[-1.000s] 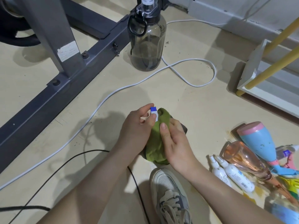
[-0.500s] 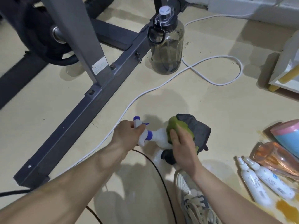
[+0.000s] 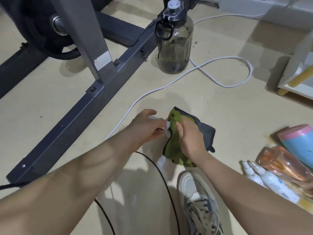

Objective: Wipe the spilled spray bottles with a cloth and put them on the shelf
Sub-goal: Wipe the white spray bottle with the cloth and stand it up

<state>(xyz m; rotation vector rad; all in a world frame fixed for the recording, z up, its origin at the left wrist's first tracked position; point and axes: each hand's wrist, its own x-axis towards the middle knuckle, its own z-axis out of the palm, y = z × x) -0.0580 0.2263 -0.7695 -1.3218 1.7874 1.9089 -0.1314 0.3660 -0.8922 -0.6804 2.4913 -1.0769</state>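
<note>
Big stuff first: the exercise bike frame (image 3: 81,92) hogs everything from 9 to 12 o'clock. The shelf (image 3: 298,78) you'll end up at only peeks in at 2 o'clock, well apart from where you're working. The water jug (image 3: 174,46) stands upright at 12 with a white cable (image 3: 220,72) looping on the floor (image 3: 220,116) beside it. The other spilled bottles (image 3: 274,173) lie heaped at 4 o'clock, next to what looks like a yellowish puddle (image 3: 304,203).

Near centre, your right hand (image 3: 189,136) is clamped on the green-and-grey cloth (image 3: 174,146), which is bunched round the body of the spray bottle (image 3: 166,126). Your left hand (image 3: 145,126) is curled round its sprayer end, so only a bit of white neck shows between them. It all sits low, just up from your shoe (image 3: 194,189) at 6; can't tell if it touches the floor.

My two cents: anchor with the left and twist the cloth with the right, so the whole barrel gets covered. Then work into the neck, where gunk probably hides. Flip to a dry patch of cloth before the next bottle, and mind the trigger so it doesn't squirt.
</note>
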